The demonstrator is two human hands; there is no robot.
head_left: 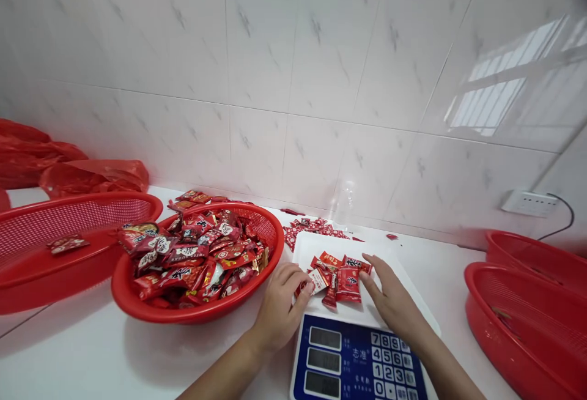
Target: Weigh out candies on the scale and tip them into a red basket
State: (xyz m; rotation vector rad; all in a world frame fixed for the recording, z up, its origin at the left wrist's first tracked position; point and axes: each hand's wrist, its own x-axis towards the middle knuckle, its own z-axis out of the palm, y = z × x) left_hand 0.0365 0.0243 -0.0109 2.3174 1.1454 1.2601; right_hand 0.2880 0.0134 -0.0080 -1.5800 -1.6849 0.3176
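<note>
Several red snack packets [349, 284] lie in a small pile on the white tray of a weighing scale [415, 277]. My left hand [280, 305] is at the pile's left side, its thumb and fingers closed on the edge of a small red-and-white packet [320, 280]. On the other side of the pile, my right hand [392, 296] is open, with fingers spread and fingertips at the right edge of the larger red packets. The scale's blue panel [360, 354] faces me, with its displays dark.
Left of the scale, a red plastic basket [197, 314] is heaped with wrapped snacks. Another red basket [77, 204] holds a packet. Red bags [96, 175] lie behind. Loose packets [316, 226] lie near the tiled wall. More red baskets [513, 333] and a power strip [529, 203] are at right.
</note>
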